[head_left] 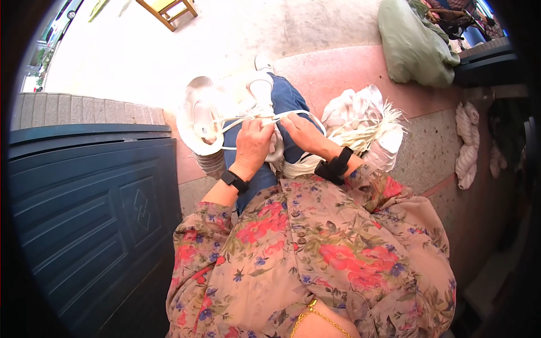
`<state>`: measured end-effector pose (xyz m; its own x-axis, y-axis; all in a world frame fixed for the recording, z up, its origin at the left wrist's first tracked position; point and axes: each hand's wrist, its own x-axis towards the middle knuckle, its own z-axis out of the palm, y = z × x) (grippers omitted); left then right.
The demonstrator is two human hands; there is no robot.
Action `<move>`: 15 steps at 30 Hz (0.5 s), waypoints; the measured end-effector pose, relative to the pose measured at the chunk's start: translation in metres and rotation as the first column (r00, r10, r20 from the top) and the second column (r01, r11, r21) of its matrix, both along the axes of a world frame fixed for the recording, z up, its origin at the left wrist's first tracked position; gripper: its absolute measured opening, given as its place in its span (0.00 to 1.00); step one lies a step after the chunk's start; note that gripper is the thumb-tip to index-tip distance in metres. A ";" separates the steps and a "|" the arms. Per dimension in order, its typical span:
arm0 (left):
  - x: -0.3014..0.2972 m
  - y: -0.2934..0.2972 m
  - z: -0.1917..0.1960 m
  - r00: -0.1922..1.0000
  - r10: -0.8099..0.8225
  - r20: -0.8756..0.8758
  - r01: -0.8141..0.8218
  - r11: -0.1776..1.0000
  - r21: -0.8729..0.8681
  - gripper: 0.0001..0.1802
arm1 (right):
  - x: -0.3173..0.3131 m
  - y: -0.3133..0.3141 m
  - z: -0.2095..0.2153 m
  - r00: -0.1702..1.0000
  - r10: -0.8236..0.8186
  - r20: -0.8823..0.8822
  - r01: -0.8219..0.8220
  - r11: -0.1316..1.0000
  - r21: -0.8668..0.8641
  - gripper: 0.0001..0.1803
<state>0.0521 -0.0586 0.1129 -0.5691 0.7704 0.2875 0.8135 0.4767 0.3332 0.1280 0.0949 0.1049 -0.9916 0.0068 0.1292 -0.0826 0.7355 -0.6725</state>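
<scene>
My left hand [252, 145] and my right hand [304, 135] meet above my knees, with fingers pinched on pale cream strands [232, 122]. The strands run between the hands and loop out on both sides. What the fingertips do with them is too small to make out. Left of my left hand, a round white container [186, 130] stands on the floor with whitish material inside, partly washed out by glare. Close to my right wrist lies a heap of white bundled cord [349, 115], its frayed ends [389, 121] fanning to the right. More pale strands hang across my lap below the hands.
A dark blue panelled door [96, 197] stands close on my left. A stuffed green sack [414, 48] sits at the far right. Twisted white hanks [466, 143] hang at the right side. A wooden stool [166, 10] stands at the far edge.
</scene>
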 end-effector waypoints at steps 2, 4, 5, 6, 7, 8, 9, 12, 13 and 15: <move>0.004 -0.005 -0.006 0.999 0.031 -0.019 -0.030 0.998 0.058 0.06 | -0.006 0.004 -0.001 0.986 -0.032 0.162 0.085 0.939 -0.332 0.10; 0.005 -0.006 -0.002 0.979 0.084 0.185 -0.112 0.983 0.146 0.06 | -0.009 0.010 -0.009 0.991 -0.073 0.116 0.109 0.933 -0.343 0.12; 0.005 -0.004 -0.001 0.979 0.082 0.186 -0.110 0.983 0.145 0.06 | -0.011 0.012 -0.012 0.963 -0.144 0.226 0.231 0.874 -0.427 0.13; 0.006 0.000 0.005 0.985 0.089 0.150 -0.110 0.985 0.134 0.07 | -0.012 0.013 -0.015 0.919 -0.199 0.339 0.354 0.796 -0.491 0.14; 0.006 0.004 0.010 0.989 0.094 0.115 -0.108 0.986 0.123 0.07 | -0.012 0.013 -0.017 0.918 -0.202 0.340 0.357 0.795 -0.491 0.14; 0.003 0.008 0.015 0.989 0.090 0.116 -0.104 0.987 0.123 0.07 | -0.012 0.014 -0.020 0.899 -0.209 0.384 0.401 0.746 -0.533 0.14; 0.001 0.012 0.020 0.993 0.095 0.070 -0.094 0.995 -0.016 0.07 | -0.013 0.015 -0.020 0.880 -0.210 0.426 0.441 0.694 -0.569 0.13; -0.007 0.025 0.031 0.998 0.055 -0.002 -0.053 0.946 -0.321 0.07 | -0.008 0.011 -0.016 0.854 -0.189 0.485 0.492 0.595 -0.635 0.12; -0.010 0.029 0.032 1.000 0.016 -0.024 -0.025 0.878 -0.478 0.07 | -0.008 0.009 -0.013 0.851 -0.165 0.499 0.499 0.551 -0.669 0.11; -0.020 0.036 0.028 0.999 -0.037 -0.028 0.017 0.855 -0.518 0.08 | -0.009 0.008 -0.010 0.839 -0.136 0.526 0.504 0.557 -0.660 0.11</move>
